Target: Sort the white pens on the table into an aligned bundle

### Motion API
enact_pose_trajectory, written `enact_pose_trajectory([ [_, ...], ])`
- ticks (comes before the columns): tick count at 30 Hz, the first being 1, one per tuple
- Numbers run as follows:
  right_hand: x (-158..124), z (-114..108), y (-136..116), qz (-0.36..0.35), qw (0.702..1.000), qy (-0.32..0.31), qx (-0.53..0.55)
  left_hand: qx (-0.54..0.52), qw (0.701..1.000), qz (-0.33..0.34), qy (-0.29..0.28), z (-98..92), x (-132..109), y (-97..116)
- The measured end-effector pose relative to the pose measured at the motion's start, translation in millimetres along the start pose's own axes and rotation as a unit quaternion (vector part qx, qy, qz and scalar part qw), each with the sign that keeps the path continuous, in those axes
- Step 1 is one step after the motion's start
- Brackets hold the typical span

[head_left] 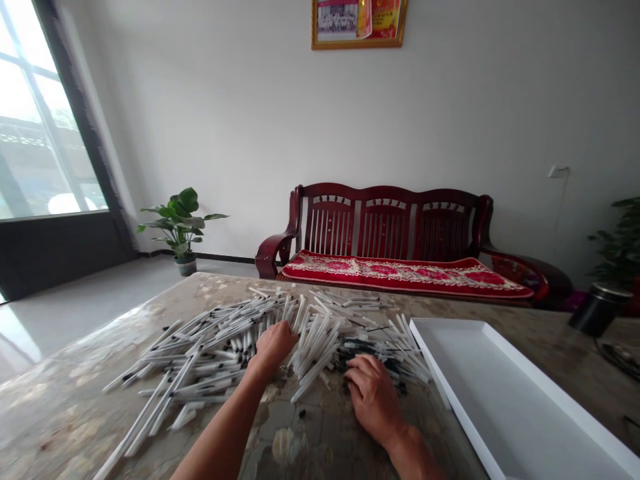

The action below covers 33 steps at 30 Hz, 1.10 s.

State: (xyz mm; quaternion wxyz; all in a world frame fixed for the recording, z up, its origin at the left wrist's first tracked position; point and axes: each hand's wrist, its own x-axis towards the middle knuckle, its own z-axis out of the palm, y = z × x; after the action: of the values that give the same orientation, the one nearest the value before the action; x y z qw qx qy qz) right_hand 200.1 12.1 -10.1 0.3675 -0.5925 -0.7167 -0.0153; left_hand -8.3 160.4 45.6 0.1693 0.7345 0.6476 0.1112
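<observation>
A wide pile of thin white tubes [220, 327] that look like pen barrels, many with black ends, lies on the table. My left hand [275, 343] reaches into its middle, fingers curled down and mostly hidden behind the back of the hand; what they grip cannot be made out. Just right of it is a bundle of loose white tubes [315, 347]. My right hand [373, 393] rests lower and to the right, with bent fingers drawn together at the edge of small black parts [360, 348]. Whatever is under those fingertips is hidden.
A shallow white box [515, 400] stands right of the pile on the patterned table [285, 443]. Farther right are a black canister [597, 310] and dark cables [620, 360]. Behind the table stands a red wooden bench [385, 227]; a potted plant [183, 220] is at left.
</observation>
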Motion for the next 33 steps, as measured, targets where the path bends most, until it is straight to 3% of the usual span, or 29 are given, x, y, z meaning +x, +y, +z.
enact_pose_trajectory([
  [3,1,-1,-3,-0.005,1.0,0.02,0.006,-0.137,0.99,0.006,0.011,4.7,-13,4],
  [6,2,-3,-4,0.008,0.999,0.046,0.027,-0.275,0.961,0.026,-0.002,18.4,-33,17],
  [7,2,-3,-4,0.02,0.998,0.056,0.035,-0.422,0.906,0.017,-0.019,24.1,-40,23],
  [9,2,-4,-4,0.057,0.994,0.074,0.056,-0.641,0.763,-0.015,-0.079,35.9,-54,33],
  [10,2,-5,-3,0.075,0.992,0.079,0.067,-0.69,0.716,-0.022,-0.109,41.7,-61,38],
  [12,0,-5,-2,0.102,0.988,0.081,0.088,-0.725,0.673,-0.022,-0.144,52.0,-73,47],
  [18,0,4,3,0.126,0.982,0.08,0.112,-0.74,0.65,-0.021,-0.17,66.8,-87,59],
  [24,2,6,7,0.125,0.976,0.081,0.16,-0.773,0.627,-0.04,-0.094,62.6,-79,47],
  [33,1,2,7,0.05,0.981,0.14,0.124,-0.768,0.635,-0.066,-0.051,70.9,-80,45],
])
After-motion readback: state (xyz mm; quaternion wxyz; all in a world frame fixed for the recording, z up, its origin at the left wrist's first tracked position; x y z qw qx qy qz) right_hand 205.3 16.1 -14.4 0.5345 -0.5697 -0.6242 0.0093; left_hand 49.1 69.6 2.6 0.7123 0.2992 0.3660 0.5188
